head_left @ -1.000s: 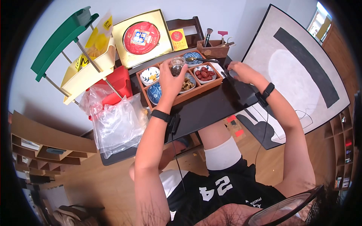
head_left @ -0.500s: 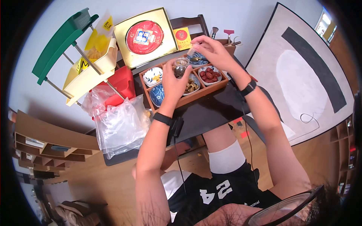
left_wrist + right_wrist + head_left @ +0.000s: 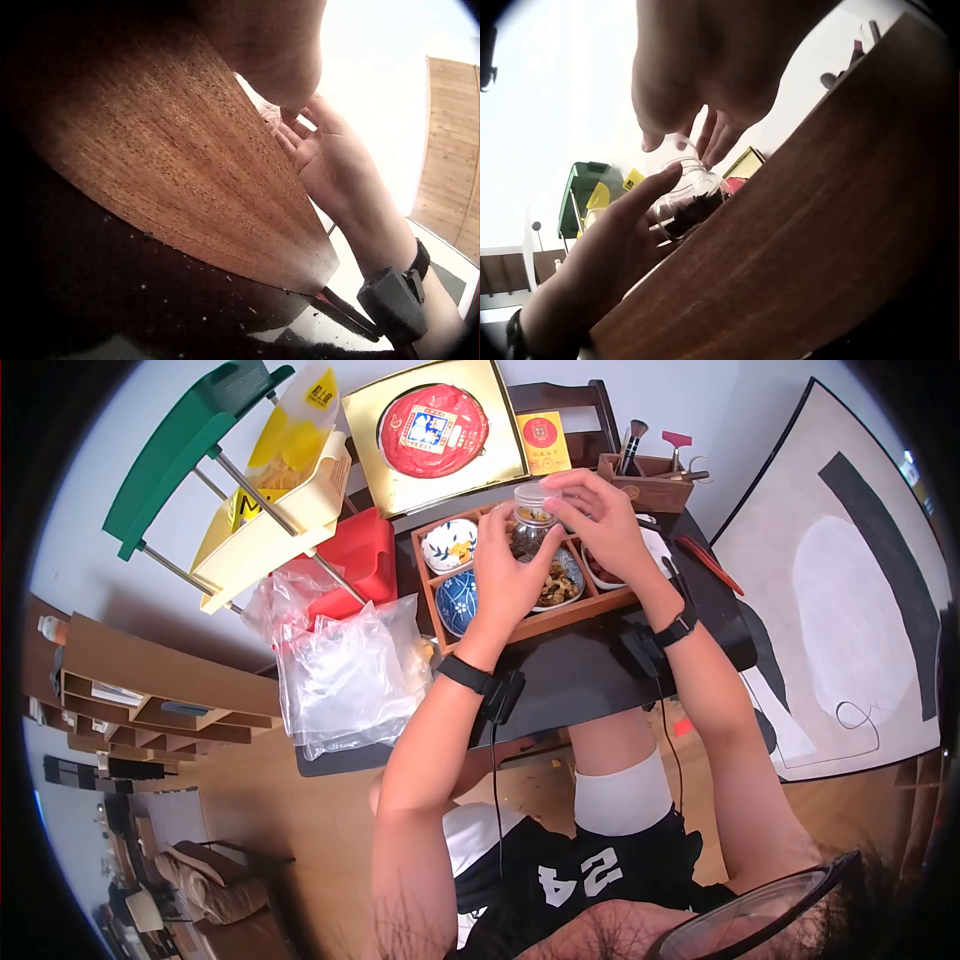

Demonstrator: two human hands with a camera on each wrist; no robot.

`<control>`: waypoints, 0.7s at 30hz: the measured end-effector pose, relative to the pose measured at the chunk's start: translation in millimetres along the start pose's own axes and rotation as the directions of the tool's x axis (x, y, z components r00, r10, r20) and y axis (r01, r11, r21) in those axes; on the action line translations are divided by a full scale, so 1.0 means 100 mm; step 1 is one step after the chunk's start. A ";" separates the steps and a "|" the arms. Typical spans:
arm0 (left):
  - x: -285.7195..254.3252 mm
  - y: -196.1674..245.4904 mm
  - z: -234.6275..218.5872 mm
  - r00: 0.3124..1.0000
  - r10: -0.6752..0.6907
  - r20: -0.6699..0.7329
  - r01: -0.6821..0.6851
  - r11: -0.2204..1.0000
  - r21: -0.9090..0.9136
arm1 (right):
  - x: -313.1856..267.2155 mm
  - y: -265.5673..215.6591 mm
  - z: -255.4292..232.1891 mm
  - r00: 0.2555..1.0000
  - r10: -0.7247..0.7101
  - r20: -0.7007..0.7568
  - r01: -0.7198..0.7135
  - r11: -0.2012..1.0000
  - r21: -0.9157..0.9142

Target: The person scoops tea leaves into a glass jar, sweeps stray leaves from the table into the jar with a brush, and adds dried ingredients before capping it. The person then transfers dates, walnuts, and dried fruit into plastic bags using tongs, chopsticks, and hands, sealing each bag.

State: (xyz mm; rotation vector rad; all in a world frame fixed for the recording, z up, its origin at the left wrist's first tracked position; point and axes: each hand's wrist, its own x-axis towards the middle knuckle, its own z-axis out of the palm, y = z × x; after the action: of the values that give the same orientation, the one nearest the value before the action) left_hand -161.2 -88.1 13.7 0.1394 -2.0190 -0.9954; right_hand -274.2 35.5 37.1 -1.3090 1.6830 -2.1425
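Since a second ago the right hand (image 3: 603, 525) has come in from the right end of the table to the jar's mouth, while the left hand (image 3: 515, 568) has stayed wrapped about the jar. Taking the jar as the clock's centre in the head view, the black table (image 3: 600, 672) spreads out toward six o'clock. On it sits the compartmented wooden tray (image 3: 590, 609), beneath the hands. The gold box (image 3: 503, 460) leans between ten and eleven, the yellow card (image 3: 542, 445) at twelve. Among the tray's dishes, the leaf-patterned one (image 3: 440, 548) is at nine, the blue one (image 3: 458, 603) at eight, the walnuts (image 3: 558, 588) at five. The glass jar (image 3: 530, 542), with dark contents, is above the tray, grasped by the left thumb and fingers; whether its base rests is hidden. The right thumb and fingers pinch the clear lid (image 3: 530, 493) at its mouth.
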 end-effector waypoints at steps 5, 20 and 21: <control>0.01 0.00 0.01 1.000 0.014 -0.025 -0.014 1.000 -0.011 | -0.05 0.03 0.03 0.999 -0.042 0.004 0.042 0.987 -0.157; 0.03 0.08 -0.02 0.991 -0.105 -0.086 0.086 0.976 -0.202 | -0.08 0.09 0.08 0.996 -0.093 0.018 0.092 0.995 0.028; 0.03 0.11 -0.03 0.991 -0.104 -0.086 0.085 0.976 -0.202 | -0.08 0.08 0.08 0.995 -0.096 0.017 0.095 0.995 0.025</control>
State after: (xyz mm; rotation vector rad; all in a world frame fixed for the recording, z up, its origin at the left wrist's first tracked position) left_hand -157.5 -83.5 24.5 0.1741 -1.8289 -1.2213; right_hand -267.3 30.9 25.8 -1.4253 1.6142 -2.1882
